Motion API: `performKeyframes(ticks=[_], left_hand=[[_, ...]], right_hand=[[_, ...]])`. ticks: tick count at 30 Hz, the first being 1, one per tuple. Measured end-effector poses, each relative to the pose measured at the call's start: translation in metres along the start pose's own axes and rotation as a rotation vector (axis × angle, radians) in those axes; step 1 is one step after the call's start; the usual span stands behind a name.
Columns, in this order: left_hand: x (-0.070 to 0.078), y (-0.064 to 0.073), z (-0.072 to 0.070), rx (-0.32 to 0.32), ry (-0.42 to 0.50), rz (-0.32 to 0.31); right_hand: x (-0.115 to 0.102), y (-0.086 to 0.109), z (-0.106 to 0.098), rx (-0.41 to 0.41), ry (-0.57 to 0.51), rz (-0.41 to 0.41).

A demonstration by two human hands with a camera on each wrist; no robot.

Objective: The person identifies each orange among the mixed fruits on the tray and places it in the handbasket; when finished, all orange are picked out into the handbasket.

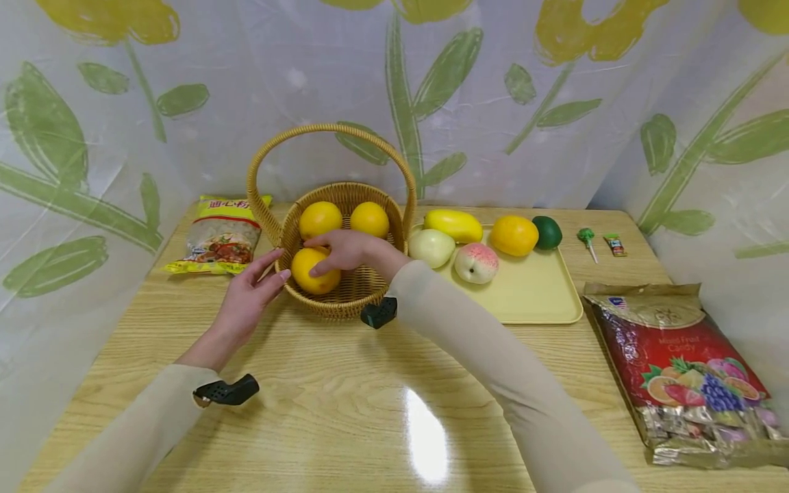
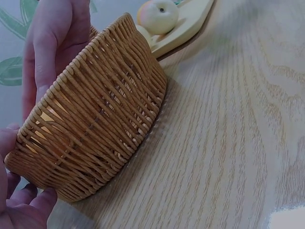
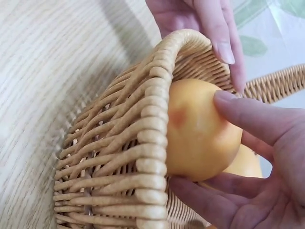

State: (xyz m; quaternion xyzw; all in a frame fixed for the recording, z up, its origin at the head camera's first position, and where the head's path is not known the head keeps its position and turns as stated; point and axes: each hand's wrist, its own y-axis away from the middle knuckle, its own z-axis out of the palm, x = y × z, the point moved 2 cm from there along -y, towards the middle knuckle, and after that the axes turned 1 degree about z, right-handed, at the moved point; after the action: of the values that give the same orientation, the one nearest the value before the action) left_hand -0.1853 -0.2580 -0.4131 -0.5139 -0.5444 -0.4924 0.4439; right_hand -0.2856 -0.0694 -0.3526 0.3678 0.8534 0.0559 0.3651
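Observation:
A wicker basket point(image 1: 335, 309) with a tall hoop handle stands on the table, holding three round yellow-orange oranges. My right hand point(image 1: 348, 250) reaches in over the rim and grips the front-left orange point(image 1: 316, 271) between thumb and fingers. The right wrist view shows that orange point(image 3: 200, 133) close up, just inside the rim. Behind it sit two more, a left orange point(image 1: 320, 220) and a right orange point(image 1: 370, 219). At the basket's left side my left hand point(image 1: 246, 294) holds the rim, and in the left wrist view its fingers point(image 2: 45, 200) press the outer wall.
Right of the basket, a yellow tray point(image 1: 530, 301) carries a yellow mango-like fruit point(image 1: 454, 224), a pale green fruit point(image 1: 433, 248), a peach point(image 1: 477, 263), another orange point(image 1: 514, 235) and a dark green fruit point(image 1: 546, 233). Beyond lie a lollipop point(image 1: 586, 237), a candy point(image 1: 615, 244), a candy bag point(image 1: 684, 370); left, a pasta bag point(image 1: 223, 233).

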Motion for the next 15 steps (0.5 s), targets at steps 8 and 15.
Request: performKeyframes(ticks=[8, 15], left_hand=[[-0.0013, -0.0023, 0.0014, -0.008, -0.008, -0.005], [-0.0033, -0.0029, 0.0, -0.005, 0.002, 0.0]], right_hand=[[-0.0003, 0.0008, 0.0005, 0.0, -0.023, 0.01], [0.0039, 0.0021, 0.0033, 0.015, -0.087, -0.004]])
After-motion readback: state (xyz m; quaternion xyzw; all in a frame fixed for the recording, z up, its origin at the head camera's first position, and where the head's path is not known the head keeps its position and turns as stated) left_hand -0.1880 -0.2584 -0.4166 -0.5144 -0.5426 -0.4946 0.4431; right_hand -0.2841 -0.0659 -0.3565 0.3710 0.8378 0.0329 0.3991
